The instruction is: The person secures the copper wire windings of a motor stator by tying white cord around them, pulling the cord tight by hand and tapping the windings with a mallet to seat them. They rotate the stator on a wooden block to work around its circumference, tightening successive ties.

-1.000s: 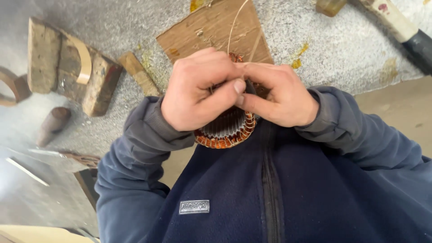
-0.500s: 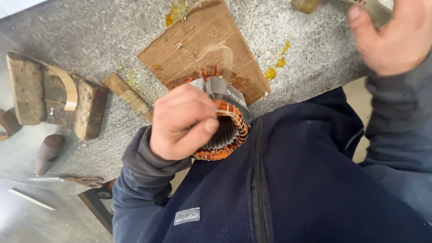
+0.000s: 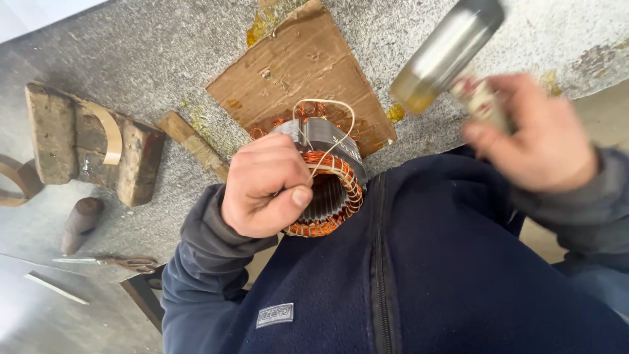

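A motor stator (image 3: 327, 177) with copper windings rests against my body at the table edge, on a brown cardboard sheet (image 3: 295, 72). My left hand (image 3: 265, 187) is closed on its rim and pinches a pale looped cord (image 3: 327, 105) that arcs over the stator. My right hand (image 3: 534, 134), blurred, is raised at the right and grips the handle of a hammer whose metal cylinder head (image 3: 449, 52) points up and left above the stator.
The grey stone table (image 3: 164, 59) carries wooden blocks (image 3: 92, 144) with a curved strip at the left, a small wooden stick (image 3: 193, 141), a dark rounded handle (image 3: 82, 219), scissors (image 3: 124, 263) and a thin white strip (image 3: 56, 288) near the front edge.
My right hand left the stator, reached to the upper right and now holds a hammer raised over it. My left hand stayed gripping the stator and cord.
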